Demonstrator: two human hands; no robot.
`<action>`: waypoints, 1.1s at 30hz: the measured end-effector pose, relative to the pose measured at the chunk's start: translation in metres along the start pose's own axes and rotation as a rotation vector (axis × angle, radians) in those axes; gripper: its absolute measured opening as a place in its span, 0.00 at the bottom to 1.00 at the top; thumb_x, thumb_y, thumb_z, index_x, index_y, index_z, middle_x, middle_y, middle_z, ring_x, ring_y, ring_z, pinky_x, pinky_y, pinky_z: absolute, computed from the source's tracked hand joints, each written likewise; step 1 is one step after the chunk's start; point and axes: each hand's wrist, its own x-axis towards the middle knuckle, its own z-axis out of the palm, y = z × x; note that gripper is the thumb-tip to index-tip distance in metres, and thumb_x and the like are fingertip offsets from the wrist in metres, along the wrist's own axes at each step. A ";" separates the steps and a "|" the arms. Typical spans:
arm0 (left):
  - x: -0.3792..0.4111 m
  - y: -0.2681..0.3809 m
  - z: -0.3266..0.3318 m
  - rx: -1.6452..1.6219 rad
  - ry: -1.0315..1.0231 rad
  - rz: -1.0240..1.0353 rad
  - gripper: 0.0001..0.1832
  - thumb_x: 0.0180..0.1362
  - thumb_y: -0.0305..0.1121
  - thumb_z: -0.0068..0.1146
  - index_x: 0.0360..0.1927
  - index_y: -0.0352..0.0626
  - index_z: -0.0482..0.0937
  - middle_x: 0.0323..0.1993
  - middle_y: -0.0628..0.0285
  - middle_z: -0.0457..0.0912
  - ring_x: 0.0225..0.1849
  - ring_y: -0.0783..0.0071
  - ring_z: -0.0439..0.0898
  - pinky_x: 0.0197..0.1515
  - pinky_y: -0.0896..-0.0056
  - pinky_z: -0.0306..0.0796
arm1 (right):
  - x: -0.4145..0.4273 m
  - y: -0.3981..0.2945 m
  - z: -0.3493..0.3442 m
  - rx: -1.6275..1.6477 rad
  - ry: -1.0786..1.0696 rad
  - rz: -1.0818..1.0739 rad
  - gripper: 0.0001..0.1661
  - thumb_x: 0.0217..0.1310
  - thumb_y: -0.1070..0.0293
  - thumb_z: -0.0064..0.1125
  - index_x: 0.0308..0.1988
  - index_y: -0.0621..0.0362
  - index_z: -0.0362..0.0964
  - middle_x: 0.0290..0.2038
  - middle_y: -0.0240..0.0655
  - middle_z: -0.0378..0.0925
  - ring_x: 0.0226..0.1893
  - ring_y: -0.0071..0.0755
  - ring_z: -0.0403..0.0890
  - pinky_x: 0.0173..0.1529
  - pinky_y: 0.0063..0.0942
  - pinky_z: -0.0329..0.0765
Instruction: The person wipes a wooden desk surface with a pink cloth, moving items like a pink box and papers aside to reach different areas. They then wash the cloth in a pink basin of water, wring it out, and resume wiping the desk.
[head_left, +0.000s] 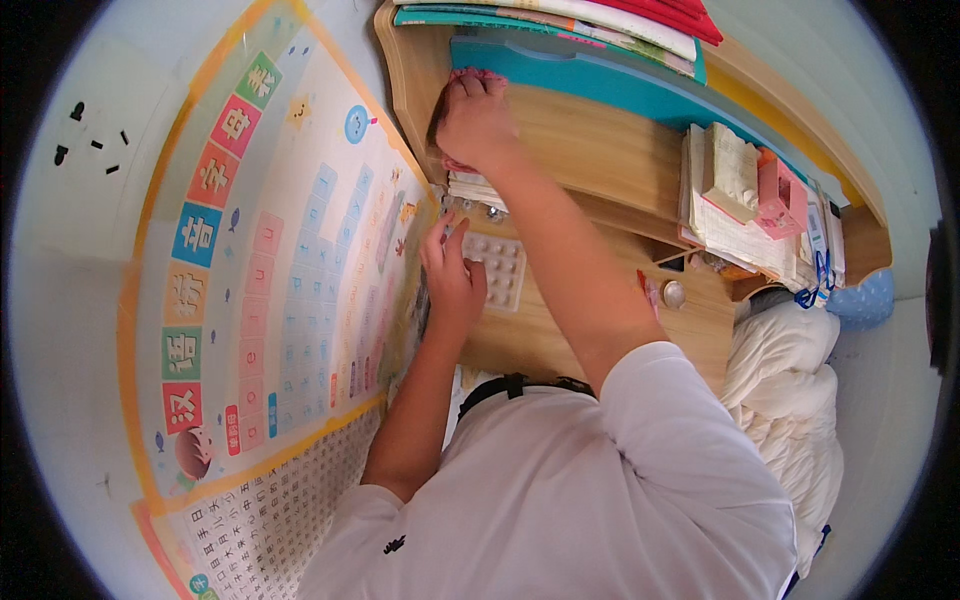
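Note:
On the wooden shelf's left end, my right hand (480, 124) is closed on a pink and dark item (442, 120), mostly hidden beneath the hand, so its kind cannot be told. My left hand (454, 270) hangs lower, by the wall, fingers spread and nothing seen in them. Beside it on the desk lies a pale tray with rows of round bumps (502, 271). A few small clear, shiny items (493, 213) sit just above the tray, below a stack of papers (476, 187) under the shelf.
A wall with a letter chart (300, 262) borders the left side. Books and folders (555, 30) lie along the top shelf. At right are papers (750, 244), a pink box (781, 199), a small round container (673, 294) and a white quilt (787, 390).

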 end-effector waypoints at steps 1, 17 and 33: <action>0.000 0.000 0.001 -0.012 0.001 -0.006 0.33 0.51 0.13 0.52 0.65 0.33 0.77 0.72 0.44 0.69 0.70 0.39 0.69 0.71 0.45 0.65 | -0.005 0.004 -0.003 0.019 -0.028 -0.047 0.30 0.61 0.64 0.63 0.60 0.66 0.76 0.68 0.55 0.75 0.69 0.66 0.71 0.78 0.56 0.61; 0.014 0.005 -0.004 0.007 -0.002 0.040 0.32 0.50 0.14 0.52 0.63 0.36 0.79 0.73 0.49 0.71 0.65 0.44 0.71 0.67 0.50 0.67 | 0.015 0.007 0.006 0.088 0.097 0.029 0.34 0.65 0.65 0.64 0.67 0.66 0.71 0.67 0.53 0.73 0.66 0.60 0.72 0.72 0.47 0.71; 0.000 -0.002 0.003 0.001 0.023 -0.013 0.29 0.50 0.17 0.56 0.59 0.37 0.79 0.70 0.46 0.71 0.69 0.38 0.68 0.73 0.42 0.61 | -0.069 -0.009 -0.066 0.229 -0.296 -0.233 0.25 0.68 0.65 0.54 0.60 0.65 0.78 0.58 0.57 0.79 0.60 0.59 0.77 0.66 0.58 0.75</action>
